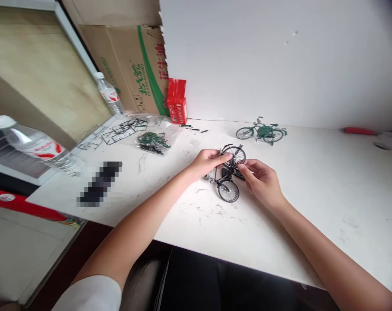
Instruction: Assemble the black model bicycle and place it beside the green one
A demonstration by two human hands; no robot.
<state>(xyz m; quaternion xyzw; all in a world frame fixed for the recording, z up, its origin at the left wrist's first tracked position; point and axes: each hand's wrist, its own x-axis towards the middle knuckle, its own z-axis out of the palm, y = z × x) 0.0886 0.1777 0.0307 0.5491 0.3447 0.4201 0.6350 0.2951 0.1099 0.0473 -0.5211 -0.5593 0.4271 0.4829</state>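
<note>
White table (312, 194), both hands pinching black model bicycle (229, 179), frame partly hidden

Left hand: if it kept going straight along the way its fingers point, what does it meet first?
The left hand points right, its fingertips already on the black model bicycle at the upper wheel. Going on, it would press into that wheel, then probably meet the right hand just beyond. Depth between them is unclear.

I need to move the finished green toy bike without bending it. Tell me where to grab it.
Pinch the frame of the green toy bike between its two wheels, coming down from above. It stands upright and side-on near the wall, so the frame is open; the thin spoked wheels look likelier to bend.
</note>
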